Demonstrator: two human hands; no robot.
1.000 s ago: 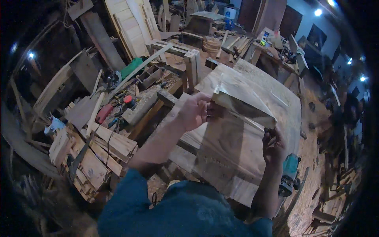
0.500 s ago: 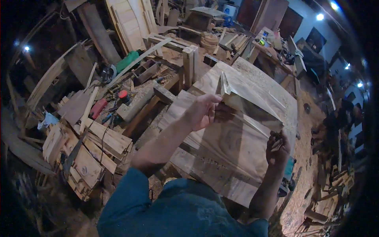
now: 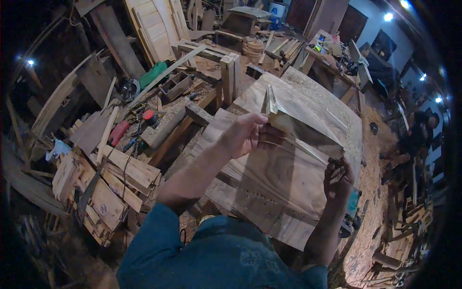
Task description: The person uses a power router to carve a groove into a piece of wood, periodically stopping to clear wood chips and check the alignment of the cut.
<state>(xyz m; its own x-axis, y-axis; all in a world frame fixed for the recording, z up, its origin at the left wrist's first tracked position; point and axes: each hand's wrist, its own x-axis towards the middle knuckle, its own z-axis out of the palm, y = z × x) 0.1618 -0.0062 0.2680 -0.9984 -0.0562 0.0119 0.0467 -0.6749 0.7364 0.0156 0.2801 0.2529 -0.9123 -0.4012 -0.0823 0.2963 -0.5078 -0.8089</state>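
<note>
Both my hands hold a wooden board (image 3: 308,129) tilted above the bench, its shaded side toward me and its narrow left end catching the light. My left hand (image 3: 244,136) pinches the near left corner, thumb on top and fingers underneath. At the right corner my right hand (image 3: 338,178) has its fingers curled against the edge; shadow hides part of that grip. Below lies a wide wood-grained panel (image 3: 284,180), with the shadow of my arm and the board across it.
Sawdust covers the far right of the panel. To the left are a red-capped item (image 3: 149,115), a red tool (image 3: 118,133), an open wooden box (image 3: 176,86) and stacked offcuts (image 3: 108,192). A wooden post (image 3: 229,74) rises behind the panel. Shavings cover the floor (image 3: 368,231) at right.
My view has shifted slightly. Both hands keep their hold on the board, which is tilted a little differently at its left end.
</note>
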